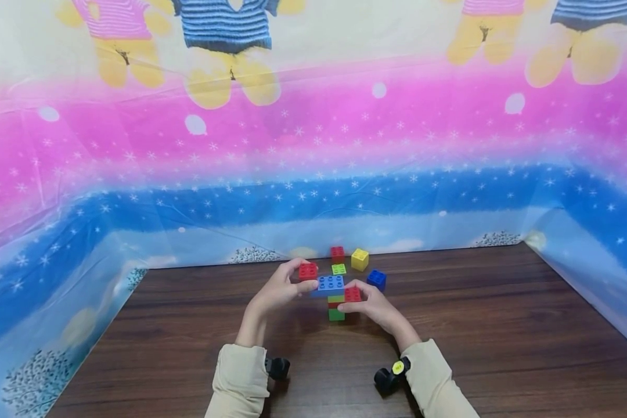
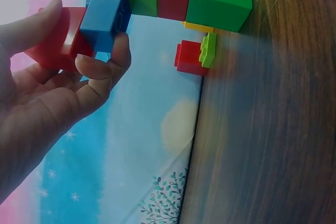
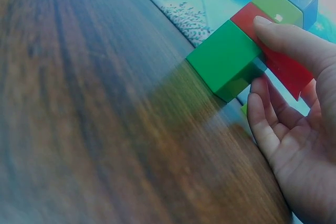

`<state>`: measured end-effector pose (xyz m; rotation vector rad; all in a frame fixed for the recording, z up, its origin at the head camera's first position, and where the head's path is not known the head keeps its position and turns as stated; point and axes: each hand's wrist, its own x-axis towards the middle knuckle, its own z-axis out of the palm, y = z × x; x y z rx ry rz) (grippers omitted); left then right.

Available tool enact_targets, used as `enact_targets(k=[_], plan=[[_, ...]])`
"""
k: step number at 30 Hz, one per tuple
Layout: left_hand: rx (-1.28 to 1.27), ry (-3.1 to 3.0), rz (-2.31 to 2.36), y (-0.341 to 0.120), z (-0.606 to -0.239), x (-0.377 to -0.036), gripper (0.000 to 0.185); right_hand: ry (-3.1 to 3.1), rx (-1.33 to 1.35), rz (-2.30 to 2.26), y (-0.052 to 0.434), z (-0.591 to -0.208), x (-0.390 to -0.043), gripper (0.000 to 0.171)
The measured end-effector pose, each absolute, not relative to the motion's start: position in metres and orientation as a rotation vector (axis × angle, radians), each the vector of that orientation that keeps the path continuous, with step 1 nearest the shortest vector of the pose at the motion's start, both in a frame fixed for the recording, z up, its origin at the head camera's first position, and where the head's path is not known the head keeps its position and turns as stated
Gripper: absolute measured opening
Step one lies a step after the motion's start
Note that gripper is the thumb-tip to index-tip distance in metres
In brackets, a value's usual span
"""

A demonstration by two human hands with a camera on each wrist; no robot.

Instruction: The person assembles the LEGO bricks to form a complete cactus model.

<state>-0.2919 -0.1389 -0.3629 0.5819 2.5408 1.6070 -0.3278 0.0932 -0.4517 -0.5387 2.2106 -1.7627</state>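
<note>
A small brick tower stands on the table, with a green brick [image 1: 337,315] at its base, then red and lime layers. A long blue brick [image 1: 331,284] lies across its top. My left hand [image 1: 279,288] pinches a red brick [image 1: 307,270] between thumb and fingers at the blue brick's left end; one fingertip touches that end from below. On the tower's right, my right hand [image 1: 374,305] grips a red brick [image 1: 352,294] that juts out from the tower, its thumb [image 3: 275,34] across the red side. The lower fingers of the right hand curl beside the green base.
Behind the tower lie a lime brick [image 1: 338,269], a red brick [image 1: 337,253] and a yellow brick [image 1: 360,259]. A dark blue brick [image 1: 377,280] sits just beyond the right hand. A printed cloth [image 1: 313,203] rises along the table's [image 1: 475,325] back and sides.
</note>
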Motion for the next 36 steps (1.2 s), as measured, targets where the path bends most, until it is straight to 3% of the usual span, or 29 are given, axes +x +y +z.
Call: enact_targets(k=[36], plan=[[0.586, 2.471, 1.645, -0.1422, -0.3663, -0.2920, 0.037, 2.191, -0.536, -1.740, 0.0944, -0.4498, -0.3264, 0.041]])
